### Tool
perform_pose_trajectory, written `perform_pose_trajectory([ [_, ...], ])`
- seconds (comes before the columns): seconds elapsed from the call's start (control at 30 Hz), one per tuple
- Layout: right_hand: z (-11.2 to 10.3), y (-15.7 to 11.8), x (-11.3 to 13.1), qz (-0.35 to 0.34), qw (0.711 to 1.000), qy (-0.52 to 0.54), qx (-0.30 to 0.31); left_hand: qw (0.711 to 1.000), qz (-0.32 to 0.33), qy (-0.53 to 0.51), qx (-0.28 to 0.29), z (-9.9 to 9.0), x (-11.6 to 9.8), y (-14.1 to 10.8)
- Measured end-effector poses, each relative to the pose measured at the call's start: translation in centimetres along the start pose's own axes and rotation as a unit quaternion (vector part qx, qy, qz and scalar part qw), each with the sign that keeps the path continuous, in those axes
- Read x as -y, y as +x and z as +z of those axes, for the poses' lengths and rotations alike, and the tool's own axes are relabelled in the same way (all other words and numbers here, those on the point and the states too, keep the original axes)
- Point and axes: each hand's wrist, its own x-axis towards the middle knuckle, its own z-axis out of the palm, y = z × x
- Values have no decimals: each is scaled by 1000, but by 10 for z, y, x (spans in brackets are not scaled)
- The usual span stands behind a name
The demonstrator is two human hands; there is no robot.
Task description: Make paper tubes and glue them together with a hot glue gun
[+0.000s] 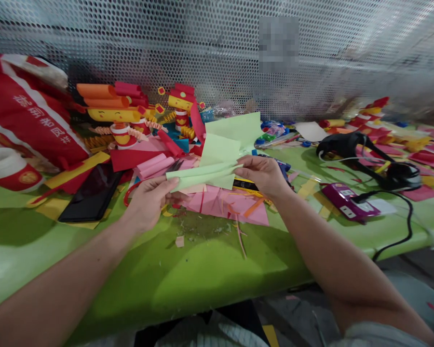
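Observation:
Between my two hands is a pale green paper (198, 177) with folded edges running along its length. My left hand (148, 200) pinches its left end, thumb on top. At the other end, my right hand (263, 174) grips the paper between thumb and fingers. Larger pale green sheets (238, 130) stand up just behind it; I cannot tell whether they are joined to the held piece. Below lie pink paper (251, 212) and thin paper scraps. Red-handled scissors (130, 193) are partly hidden by my left hand.
Paper figures (121, 130) in red, yellow and orange stand at the back left, near a red bag (36, 111), a paper cup (12, 168) and a black phone (92, 193). On the right are a purple power socket (349, 202) and a black headset-like strap (369, 154). Perforated metal rises behind.

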Motion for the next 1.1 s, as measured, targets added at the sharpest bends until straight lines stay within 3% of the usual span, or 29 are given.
perform_pose_trajectory([
  [0.27,7,-1,-4,-31,998,42,-42,1000,28,-10,4,2,0,-3],
  [0.57,9,-3,-2,-22,997,42,-56,999,50,-6,-2,3,0,-3],
  [0.73,12,-3,-3,-65,994,27,-84,999,21,18,-36,5,-1,-2],
  [0.9,12,-3,-4,-87,994,0,-68,998,9,38,-50,5,-1,-2],
  [1.1,4,-2,-5,-50,998,30,-7,998,32,37,-38,4,-1,-3],
])
